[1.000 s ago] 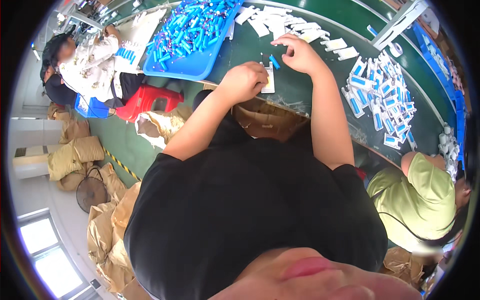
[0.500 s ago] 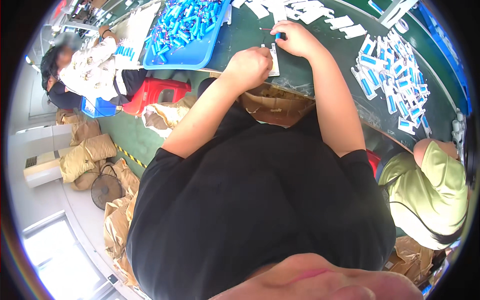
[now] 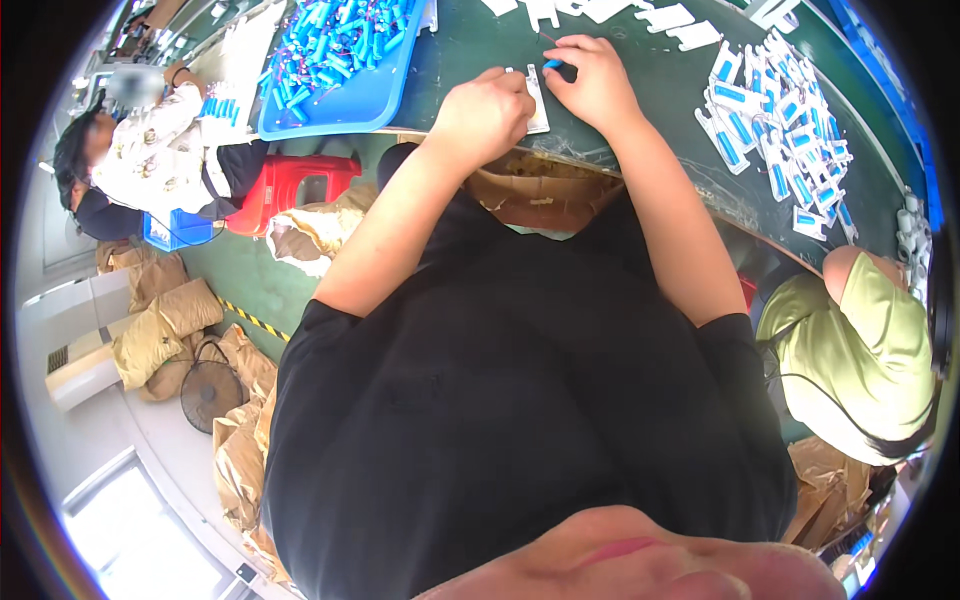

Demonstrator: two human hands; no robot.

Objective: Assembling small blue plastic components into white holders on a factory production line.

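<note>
A white plastic housing (image 3: 538, 102) lies on the green table near its front edge. My left hand (image 3: 482, 115) is closed at its left side, fingers curled on it; the fingertips are partly hidden. Just right of the housing, my right hand (image 3: 597, 88) pinches a small blue cylindrical battery (image 3: 553, 64) between thumb and fingers. A thin reddish wire shows above that battery. To the left stands a blue tray (image 3: 375, 118) heaped with blue wired batteries. White housings fitted with blue batteries (image 3: 735, 150) are piled at the right.
Flat white housings (image 3: 665, 18) lie along the far side of the table. A person in a patterned top (image 3: 165, 140) sits at the left beside a red stool (image 3: 262, 190). Another person in a light green top (image 3: 850, 350) is at the right. A cardboard box (image 3: 545, 195) stands below the table edge.
The whole view has shifted slightly. The battery in my right hand has turned from upright to nearly level, and that hand sits a little farther from the housing. My left hand stays at the housing.
</note>
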